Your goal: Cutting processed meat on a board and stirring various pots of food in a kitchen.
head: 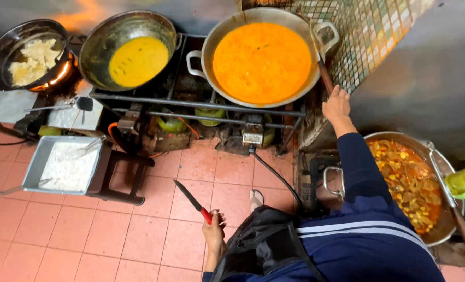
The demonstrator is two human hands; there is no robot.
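Left hand (pixel 214 231): fingers closed round the red handle of a dark-bladed knife (pixel 192 201), blade angled away over bare tiled floor (pixel 60 240), apparently kept clear of the body. Right hand (pixel 337 103): fingers wrapped on a wooden ladle handle (pixel 324 73) at the right rim of the orange-curry wok (pixel 261 56), seemingly for stirring. Stove's front edge (pixel 190 103) stands near; open floor lies left.

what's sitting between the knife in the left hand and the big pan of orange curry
In the head view, between the knife in the left hand and the orange curry pan lie bare pink floor tiles, then green gas cylinders under the burner frame.
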